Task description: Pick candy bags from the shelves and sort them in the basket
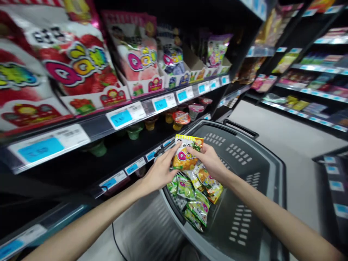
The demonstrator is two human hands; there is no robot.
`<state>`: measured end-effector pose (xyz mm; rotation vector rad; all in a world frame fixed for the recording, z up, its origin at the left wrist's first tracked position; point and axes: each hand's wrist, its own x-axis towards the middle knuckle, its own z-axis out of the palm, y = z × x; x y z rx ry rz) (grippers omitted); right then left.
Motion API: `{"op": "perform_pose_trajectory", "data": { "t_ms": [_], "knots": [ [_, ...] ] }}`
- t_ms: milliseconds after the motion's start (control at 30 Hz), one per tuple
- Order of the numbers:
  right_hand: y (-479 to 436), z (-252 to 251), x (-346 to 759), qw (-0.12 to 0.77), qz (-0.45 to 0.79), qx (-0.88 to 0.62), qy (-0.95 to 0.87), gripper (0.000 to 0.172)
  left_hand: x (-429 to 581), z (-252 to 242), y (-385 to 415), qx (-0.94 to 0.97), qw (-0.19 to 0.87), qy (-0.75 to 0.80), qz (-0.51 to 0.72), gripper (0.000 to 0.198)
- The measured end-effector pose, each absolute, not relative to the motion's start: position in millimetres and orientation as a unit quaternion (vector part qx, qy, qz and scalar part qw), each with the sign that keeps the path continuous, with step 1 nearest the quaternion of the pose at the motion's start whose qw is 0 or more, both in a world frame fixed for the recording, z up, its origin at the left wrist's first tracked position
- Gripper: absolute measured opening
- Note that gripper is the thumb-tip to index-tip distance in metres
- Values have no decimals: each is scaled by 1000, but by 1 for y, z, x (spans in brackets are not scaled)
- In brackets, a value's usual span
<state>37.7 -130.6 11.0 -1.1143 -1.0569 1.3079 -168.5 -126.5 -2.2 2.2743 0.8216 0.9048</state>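
Between my two hands is a yellow-and-white bag of QQ gummy candy point(185, 158), held upright over the near-left part of a grey basket point(280, 188). My left hand point(163, 168) grips the bag's left side, thumb and fingers closed on it. On its upper right side, my right hand point(210, 161) pinches it with the thumb across the front. Below them, green candy bags point(199, 208) and orange-yellow candy bags point(210, 181) lie in a loose pile inside the basket.
A shelf at left carries large strawberry candy bags point(78, 61) and peach ones point(138, 54) in display boxes, with price tags point(123, 116) along its edge. Jelly cups point(181, 119) stand on the shelf below. Stocked shelves point(312, 83) line the far right, beyond the pale floor point(252, 116).
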Motion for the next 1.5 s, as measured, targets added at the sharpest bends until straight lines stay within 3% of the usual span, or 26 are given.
{"op": "perform_pose_trajectory", "data": {
  "t_ms": [167,400,533,667,800,1133,1300,1500],
  "knots": [
    [-128,-5,35,526,408,-586,-463,80,-167,-4,-133,812,275,348,379,88],
    [-136,8,25,402,520,-463,-595,80,-169,-2,-135,805,317,343,366,91],
    [-135,8,22,423,549,-460,-555,74,-171,-1,-132,822,313,309,360,90],
    [-128,14,26,444,531,-474,-544,78,-172,-3,-130,835,307,276,363,90],
    [-117,47,35,484,444,-490,-573,79,-170,-5,-128,828,297,304,366,97],
    [-26,177,58,693,75,-373,-612,64,-165,-7,-122,855,278,315,304,81],
    [32,197,60,690,-31,-420,-589,60,-165,-8,-122,870,254,324,273,80],
    [61,207,52,625,-101,-494,-596,54,-166,-6,-122,880,242,315,260,78]
  ]
}}
